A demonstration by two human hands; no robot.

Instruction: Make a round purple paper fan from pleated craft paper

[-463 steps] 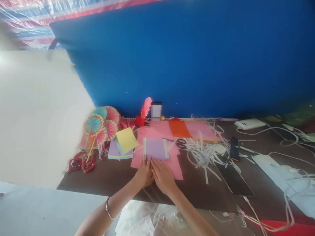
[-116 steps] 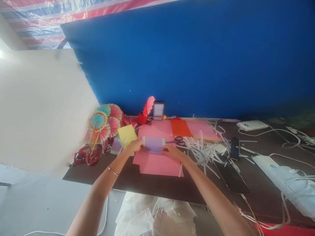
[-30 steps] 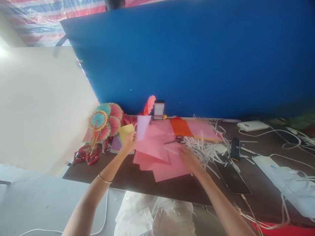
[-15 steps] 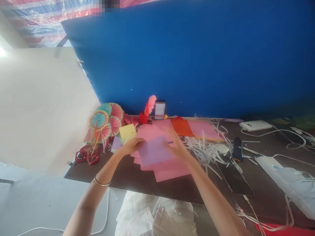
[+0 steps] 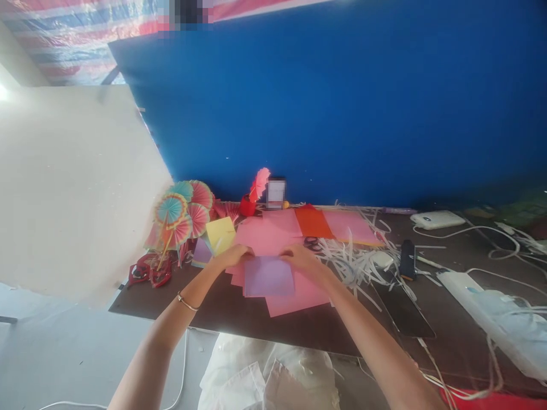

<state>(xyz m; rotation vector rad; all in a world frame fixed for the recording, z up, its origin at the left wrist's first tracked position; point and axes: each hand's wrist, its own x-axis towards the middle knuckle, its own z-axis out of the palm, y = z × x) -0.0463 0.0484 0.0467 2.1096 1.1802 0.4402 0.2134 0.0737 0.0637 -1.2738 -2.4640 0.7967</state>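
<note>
A lilac sheet of paper [image 5: 269, 279] lies over a spread of pink paper sheets [image 5: 290, 302] in front of me. Its upper left corner is under the curled fingers of my left hand [image 5: 236, 255]. At the upper right corner, the fingers of my right hand [image 5: 299, 257] are closed on the edge. Just left of my left hand are a yellow paper square [image 5: 220, 232] and more lilac paper [image 5: 200, 250]. Black-handled scissors [image 5: 311, 244] rest beyond my right hand, partly hidden by paper strips.
Folded paper fans [image 5: 188, 210] stand at the left behind a red item [image 5: 150, 269]. White paper strips [image 5: 350, 256] are heaped at the right, near a dark phone [image 5: 404, 310] and a white power strip [image 5: 491, 319] with cables. A blue panel [image 5: 320, 114] rises behind the table.
The lilac sheet has turned from tilted to square and sits slightly lower. My right hand has come down from above it to its upper right corner, and the scissors now show.
</note>
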